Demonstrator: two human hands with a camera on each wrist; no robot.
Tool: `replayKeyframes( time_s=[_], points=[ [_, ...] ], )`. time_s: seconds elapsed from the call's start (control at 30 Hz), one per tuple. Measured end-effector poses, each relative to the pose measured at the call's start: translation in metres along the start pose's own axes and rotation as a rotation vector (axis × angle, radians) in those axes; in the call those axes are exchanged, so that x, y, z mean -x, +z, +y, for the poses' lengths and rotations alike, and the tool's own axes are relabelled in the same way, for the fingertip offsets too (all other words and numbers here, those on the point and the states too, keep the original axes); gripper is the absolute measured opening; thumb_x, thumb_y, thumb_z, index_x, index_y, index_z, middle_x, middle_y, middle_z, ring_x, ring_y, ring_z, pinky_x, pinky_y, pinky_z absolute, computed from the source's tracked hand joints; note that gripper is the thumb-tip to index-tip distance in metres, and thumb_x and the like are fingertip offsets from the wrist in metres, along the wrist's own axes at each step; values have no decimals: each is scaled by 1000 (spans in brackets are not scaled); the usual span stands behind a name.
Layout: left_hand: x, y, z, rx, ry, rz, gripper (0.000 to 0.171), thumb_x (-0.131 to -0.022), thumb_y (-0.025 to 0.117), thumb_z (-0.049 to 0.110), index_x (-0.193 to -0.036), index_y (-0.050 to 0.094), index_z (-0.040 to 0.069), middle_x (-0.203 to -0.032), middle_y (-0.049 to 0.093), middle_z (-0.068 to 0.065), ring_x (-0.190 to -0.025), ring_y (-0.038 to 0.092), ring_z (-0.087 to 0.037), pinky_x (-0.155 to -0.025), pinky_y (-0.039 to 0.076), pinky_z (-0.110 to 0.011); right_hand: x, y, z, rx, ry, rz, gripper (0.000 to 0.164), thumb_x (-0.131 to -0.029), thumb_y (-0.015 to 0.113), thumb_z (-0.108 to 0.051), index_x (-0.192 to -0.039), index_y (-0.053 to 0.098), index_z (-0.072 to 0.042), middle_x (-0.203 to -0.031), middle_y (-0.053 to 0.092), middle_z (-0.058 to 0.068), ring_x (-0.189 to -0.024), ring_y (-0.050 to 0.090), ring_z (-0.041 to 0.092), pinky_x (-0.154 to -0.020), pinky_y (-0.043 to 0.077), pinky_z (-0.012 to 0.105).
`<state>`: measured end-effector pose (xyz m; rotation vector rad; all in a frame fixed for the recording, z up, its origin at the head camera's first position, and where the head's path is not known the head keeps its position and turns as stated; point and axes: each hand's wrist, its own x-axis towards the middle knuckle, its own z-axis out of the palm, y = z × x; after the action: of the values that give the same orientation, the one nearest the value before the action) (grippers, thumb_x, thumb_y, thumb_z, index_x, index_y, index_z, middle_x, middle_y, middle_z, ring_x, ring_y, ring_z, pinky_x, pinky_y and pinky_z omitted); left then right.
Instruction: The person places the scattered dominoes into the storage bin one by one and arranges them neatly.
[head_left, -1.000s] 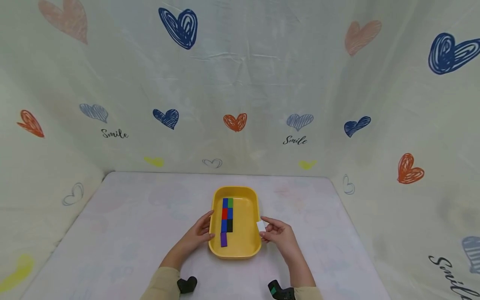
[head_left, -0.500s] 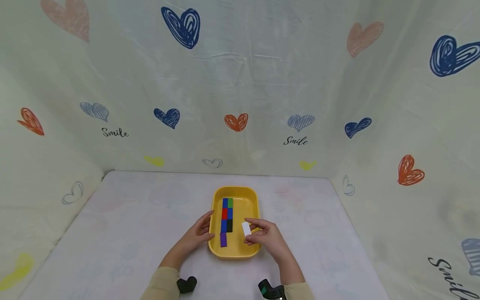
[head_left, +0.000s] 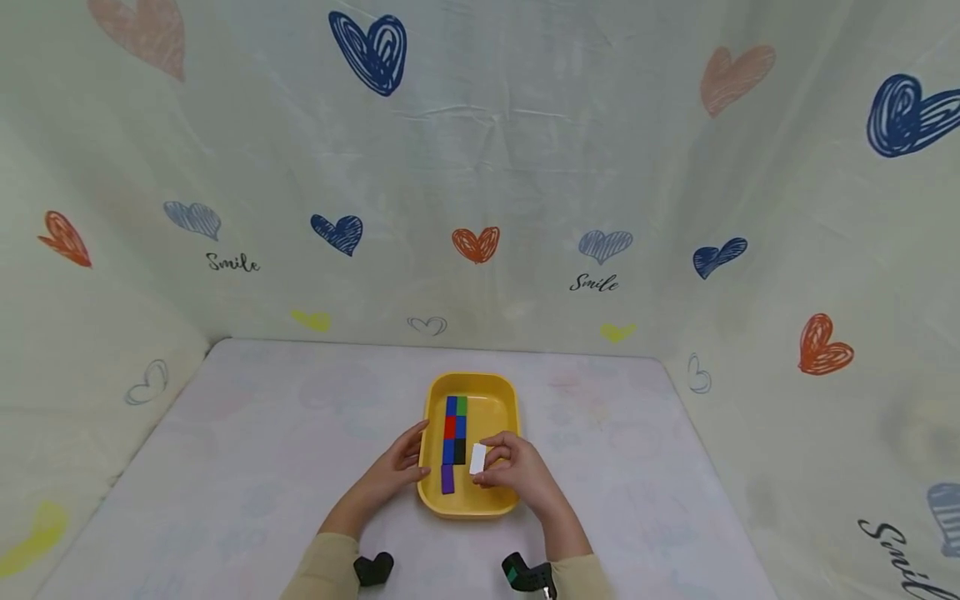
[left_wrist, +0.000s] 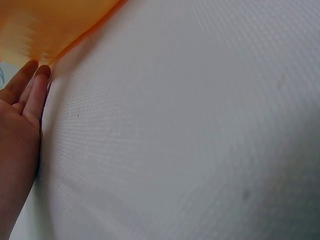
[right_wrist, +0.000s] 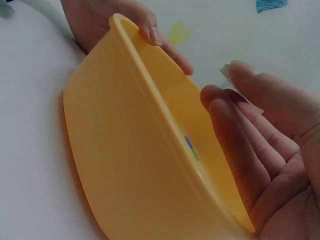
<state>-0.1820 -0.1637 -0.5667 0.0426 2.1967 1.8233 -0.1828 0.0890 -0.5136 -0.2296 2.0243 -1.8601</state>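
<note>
A yellow tray (head_left: 487, 506) stands on the table. My left hand (head_left: 405, 464) holds its left side, thumb at the rim; in the left wrist view its fingers (left_wrist: 36, 97) lie along the outer wall. Over the tray, my right hand (head_left: 516, 471) pinches a white rectangular block (head_left: 477, 459) between thumb and fingers. In the tray's left half is a two-column set of blocks, among them a red block (head_left: 449, 427), a green block (head_left: 462, 406) and a black block (head_left: 460, 452). A purple block (head_left: 447, 479) sits at the near end of the left column, slightly askew.
The white-covered table (head_left: 300, 417) extends around the tray on all sides. Behind it hangs a pale curtain (head_left: 525, 167) printed with hearts and words. A dark wrist device (head_left: 374, 569) is on the left wrist, another (head_left: 527, 575) on the right.
My right hand has carried the white block leftward from the tray's right rim to over its interior, closer to the block columns. The left hand and the tray stay where they were.
</note>
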Motion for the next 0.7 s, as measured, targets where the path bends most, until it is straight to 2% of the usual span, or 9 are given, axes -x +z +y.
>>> replayKeyframes(
  time_s=[0.27,0.5,0.7],
  points=[
    [-1,0,-1,-1,-5,-4,81,-84,76,21,-153,33,24,-150,38,-19,-131,43,-40,-107,35,-55,-10,12,3,66,26,-45,44,-79,77,3,-116,54,0,-81,63,10,-76,70,26,-75,58,33],
    [0,-2,-1,-5,-4,-3,80,-84,75,21,-152,34,26,-149,39,-18,-130,43,-39,-106,37,-54,-23,19,7,195,5,-57,43,-76,80,3,-110,54,-3,-78,63,7,-68,65,20,-73,57,29],
    [0,-3,0,1,-30,-11,81,-84,76,23,-152,33,29,-151,38,-16,-132,42,-38,-106,36,-54,-29,25,10,283,18,-67,44,-75,81,3,-108,53,-4,-75,62,5,-64,60,17,-68,55,26]
  ],
)
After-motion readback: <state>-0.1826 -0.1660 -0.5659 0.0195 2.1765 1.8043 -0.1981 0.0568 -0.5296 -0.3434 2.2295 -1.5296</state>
